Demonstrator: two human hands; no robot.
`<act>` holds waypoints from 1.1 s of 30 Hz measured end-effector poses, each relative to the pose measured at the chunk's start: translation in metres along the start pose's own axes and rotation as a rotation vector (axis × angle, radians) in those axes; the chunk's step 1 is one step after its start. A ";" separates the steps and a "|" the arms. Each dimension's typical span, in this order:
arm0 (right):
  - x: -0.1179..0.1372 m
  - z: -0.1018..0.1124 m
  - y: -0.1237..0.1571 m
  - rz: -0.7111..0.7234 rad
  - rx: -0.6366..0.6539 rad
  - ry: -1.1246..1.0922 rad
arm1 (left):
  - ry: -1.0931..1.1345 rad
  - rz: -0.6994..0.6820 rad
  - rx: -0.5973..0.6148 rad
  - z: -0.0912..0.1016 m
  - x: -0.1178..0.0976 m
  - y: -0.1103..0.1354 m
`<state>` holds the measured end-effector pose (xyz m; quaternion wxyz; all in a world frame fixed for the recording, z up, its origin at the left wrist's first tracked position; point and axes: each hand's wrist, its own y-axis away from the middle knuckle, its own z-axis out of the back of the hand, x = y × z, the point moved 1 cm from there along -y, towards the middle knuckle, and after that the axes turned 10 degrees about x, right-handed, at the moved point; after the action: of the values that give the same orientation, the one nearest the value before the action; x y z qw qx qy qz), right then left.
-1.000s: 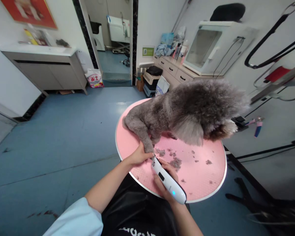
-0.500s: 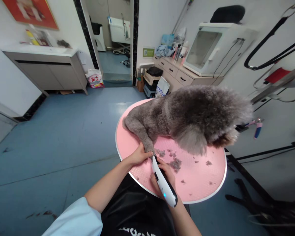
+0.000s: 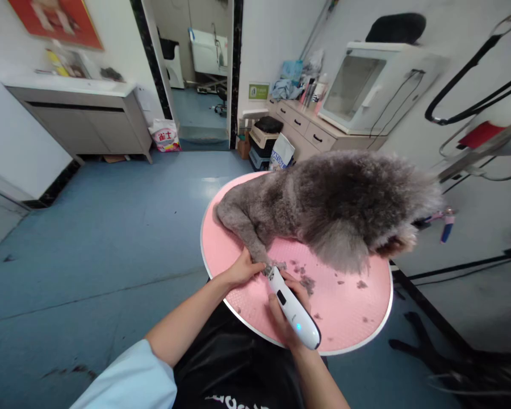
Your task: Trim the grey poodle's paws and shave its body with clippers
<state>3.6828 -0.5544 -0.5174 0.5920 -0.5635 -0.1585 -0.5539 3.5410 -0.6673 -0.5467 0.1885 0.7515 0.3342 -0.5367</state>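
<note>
The soft hind paw was clasped by the left hand, the light-looking clipper gripped mid-body by the right hand.

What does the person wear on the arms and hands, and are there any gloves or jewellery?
The left hand and right hand are bare: no gloves, and no ring or watch shows. The left arm has a short, pale blue sleeve near the shoulder; both forearms are uncovered.

Dog fills far half of desk, blocks reach there. Near right edge open, only fur clumps scattered. Left edge narrow, bare strip.
</note>
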 end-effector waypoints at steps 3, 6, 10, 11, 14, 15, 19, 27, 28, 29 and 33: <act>-0.003 -0.006 -0.002 0.080 0.015 0.098 | -0.035 -0.034 -0.009 0.001 0.002 -0.001; -0.012 -0.008 -0.002 0.144 0.021 0.183 | -0.037 -0.055 -0.015 0.002 0.004 -0.002; -0.016 -0.006 0.000 0.159 0.048 0.198 | -0.005 -0.047 0.006 0.002 0.008 -0.002; -0.015 -0.006 -0.001 0.132 0.061 0.170 | -0.009 -0.045 0.002 0.002 0.009 -0.003; -0.011 -0.003 -0.004 0.033 0.087 0.046 | -0.040 -0.044 -0.021 0.002 0.011 -0.002; -0.010 -0.002 -0.005 0.000 0.083 0.012 | -0.047 -0.038 -0.021 0.002 0.011 -0.002; -0.011 0.001 -0.003 -0.129 0.018 -0.071 | -0.035 0.036 -0.001 0.002 0.011 -0.001; -0.027 -0.018 -0.001 -0.663 -0.050 -0.741 | 0.027 0.152 -0.090 -0.008 0.005 -0.004; -0.030 -0.014 -0.008 -0.754 -0.082 -0.823 | -0.005 0.196 -0.063 -0.005 0.003 -0.003; -0.033 -0.005 -0.017 -0.799 -0.155 -0.865 | -0.057 0.229 -0.029 0.000 -0.001 -0.002; -0.041 0.071 -0.035 -0.612 -0.740 -0.716 | -0.535 0.141 -0.037 0.062 -0.037 -0.005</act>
<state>3.6708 -0.4662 -0.5110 0.0798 -0.8125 -0.2999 -0.4935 3.4881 -0.7147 -0.5332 0.3203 0.6010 0.2293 -0.6955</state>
